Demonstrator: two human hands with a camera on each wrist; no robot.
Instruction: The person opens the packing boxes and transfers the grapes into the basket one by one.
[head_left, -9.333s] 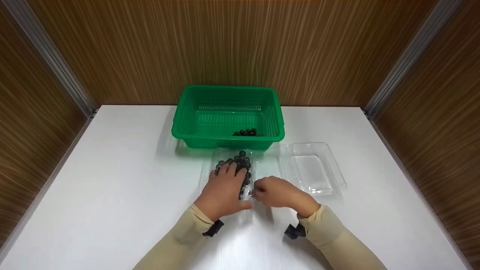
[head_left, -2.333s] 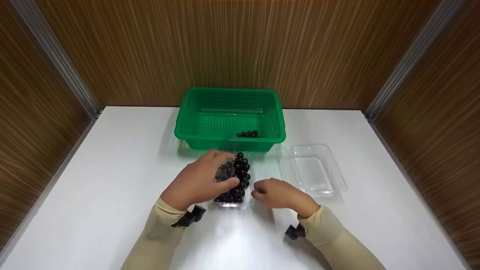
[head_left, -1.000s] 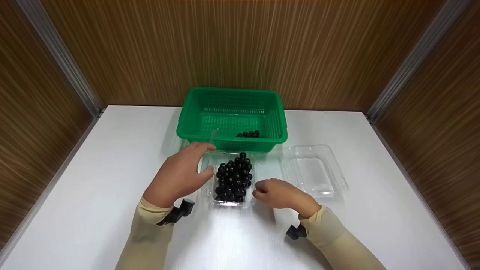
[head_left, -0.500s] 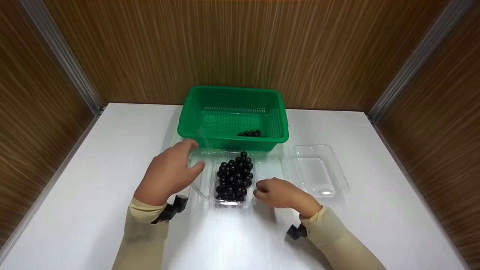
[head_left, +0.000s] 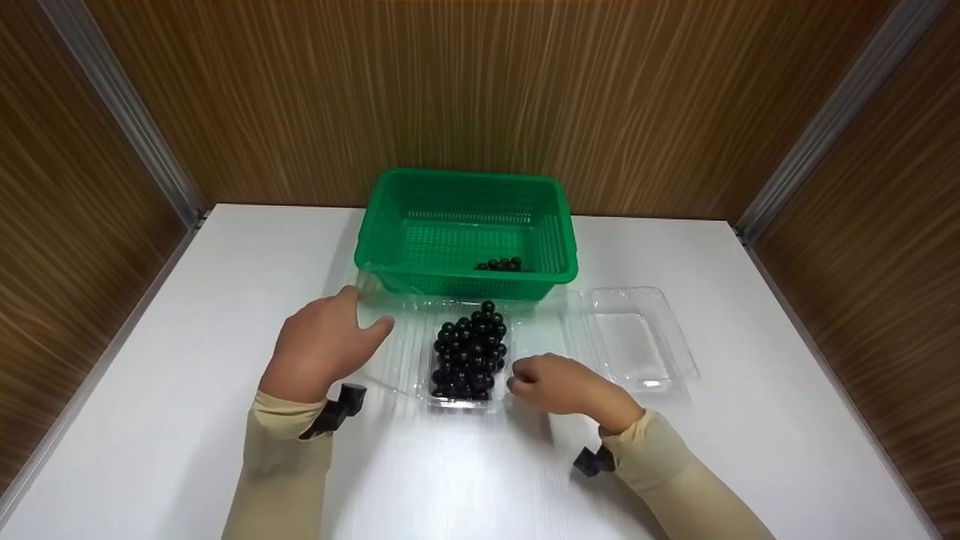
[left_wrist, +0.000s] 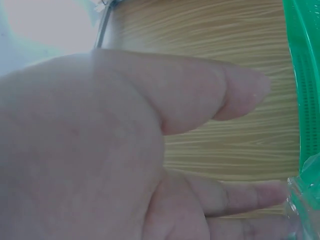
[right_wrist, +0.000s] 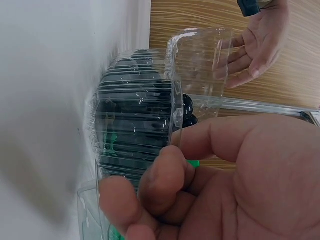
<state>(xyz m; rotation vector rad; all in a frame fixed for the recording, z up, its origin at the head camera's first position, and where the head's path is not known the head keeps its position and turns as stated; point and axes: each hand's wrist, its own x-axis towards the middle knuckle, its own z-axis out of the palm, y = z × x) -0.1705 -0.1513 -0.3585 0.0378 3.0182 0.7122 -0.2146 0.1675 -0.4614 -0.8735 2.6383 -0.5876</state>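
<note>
A clear plastic clamshell box [head_left: 457, 406] holds a bunch of black grapes [head_left: 471, 352] in the middle of the table. Its lid [right_wrist: 200, 55] is tilted up and swung out to the left. My left hand [head_left: 319, 345] is behind this lid, thumb apart; in the left wrist view its straight fingers [left_wrist: 245, 196] touch the clear plastic. On the other side, my right hand [head_left: 559, 386] has its fingers curled and pinches the box's right rim between thumb and forefinger, seen in the right wrist view. Part of the lid is hard to make out against the white table.
A green basket [head_left: 465, 276] stands behind the box, with another bunch of black grapes [head_left: 501, 265] at its front right. To the right lies a second open clear box [head_left: 630, 337]. Wood-grain panels [head_left: 480, 90] close off the back and sides.
My left hand has come off the grapes and moved left, the lid swinging left with it and uncovering the bunch. My right hand has stayed at the box's right side.
</note>
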